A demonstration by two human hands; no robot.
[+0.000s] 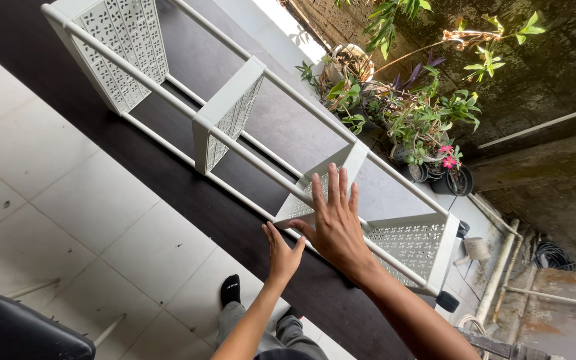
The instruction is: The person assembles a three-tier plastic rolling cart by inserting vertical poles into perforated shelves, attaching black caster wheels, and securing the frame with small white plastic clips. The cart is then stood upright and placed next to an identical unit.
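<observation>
Rack [235,107] top cut off | right hand [333,230] flat on rail, fingers spread | left hand [281,253] released, contact unclear

Home patio, tiled floor [101,200], potted plants [428,133]

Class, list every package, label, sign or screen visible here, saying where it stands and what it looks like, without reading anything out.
No packages, signs or screens are in view.
Small light mark: on the black sock at bottom centre, below the left hand; too small to describe further.
</observation>
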